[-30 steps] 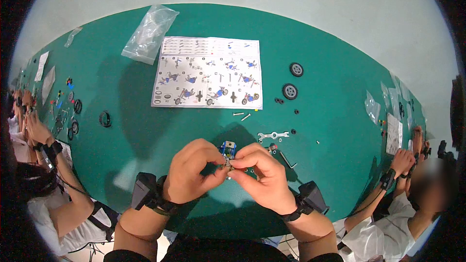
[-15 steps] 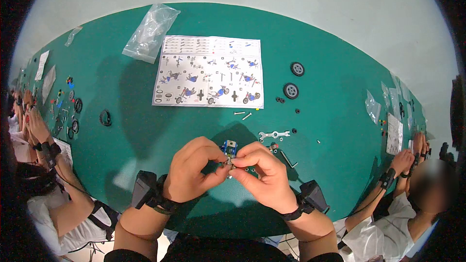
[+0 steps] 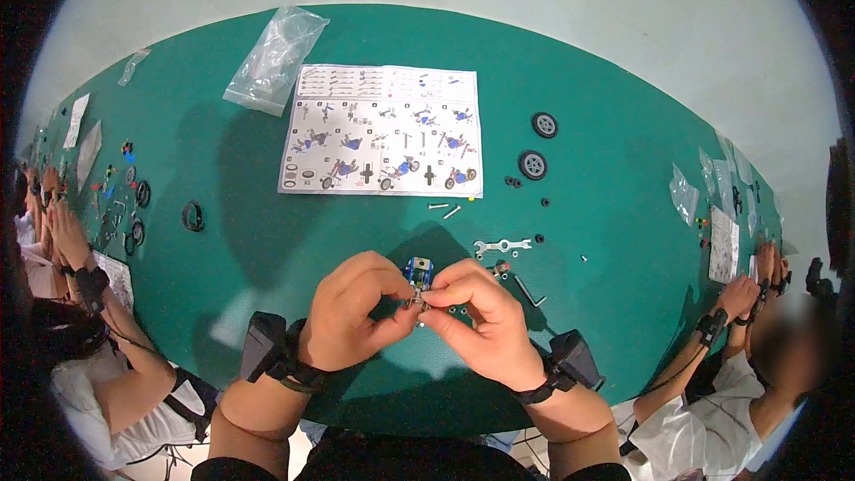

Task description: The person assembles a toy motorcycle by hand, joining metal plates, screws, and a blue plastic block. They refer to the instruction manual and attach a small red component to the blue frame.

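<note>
A: Any text readable?
B: Instruction sheet point(image 3: 380, 131), beyond the hands: "X2" at lower left by a tyre drawing. Small step numbers, mostly too tiny to read.
A: Left hand?
B: Left hand point(image 3: 352, 313): curled, thumb and fingertips pinched in on a small metal piece point(image 3: 418, 299).
A: Right hand?
B: Right hand point(image 3: 481, 321): thumb and index nearly closed on the same piece, meeting the left fingertips.
A: Blue model point(image 3: 419, 269)?
B: Between the hands, just past the fingertips. Can't tell if the piece is joined to it; fingers cover that.
A: Nearby?
B: Spanner point(image 3: 504, 248) and hex key point(image 3: 529, 291) just beyond the right hand. Two screws point(image 3: 452, 212) below the sheet, two wheels point(image 3: 533, 165) to its right.
</note>
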A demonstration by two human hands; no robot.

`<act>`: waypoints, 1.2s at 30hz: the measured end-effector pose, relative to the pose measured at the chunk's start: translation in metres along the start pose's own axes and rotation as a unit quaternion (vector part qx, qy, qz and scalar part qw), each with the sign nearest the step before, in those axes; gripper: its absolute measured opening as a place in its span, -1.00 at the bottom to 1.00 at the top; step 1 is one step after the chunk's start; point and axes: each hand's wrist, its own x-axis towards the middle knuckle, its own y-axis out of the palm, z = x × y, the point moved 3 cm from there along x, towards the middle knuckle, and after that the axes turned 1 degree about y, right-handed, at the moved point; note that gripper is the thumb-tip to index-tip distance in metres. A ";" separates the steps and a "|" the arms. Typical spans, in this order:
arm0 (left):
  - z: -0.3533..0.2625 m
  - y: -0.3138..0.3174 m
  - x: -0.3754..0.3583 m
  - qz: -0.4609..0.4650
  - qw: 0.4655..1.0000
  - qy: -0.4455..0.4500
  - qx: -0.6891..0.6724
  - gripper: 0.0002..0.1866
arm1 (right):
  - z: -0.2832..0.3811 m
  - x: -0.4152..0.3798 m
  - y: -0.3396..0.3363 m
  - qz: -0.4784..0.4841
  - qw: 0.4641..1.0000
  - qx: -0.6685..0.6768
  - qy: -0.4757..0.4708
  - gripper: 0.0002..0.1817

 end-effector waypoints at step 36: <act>-0.001 0.000 -0.004 0.021 0.999 0.000 -0.049 -0.75 | -0.004 0.001 -0.005 0.069 0.997 0.028 0.023 -0.68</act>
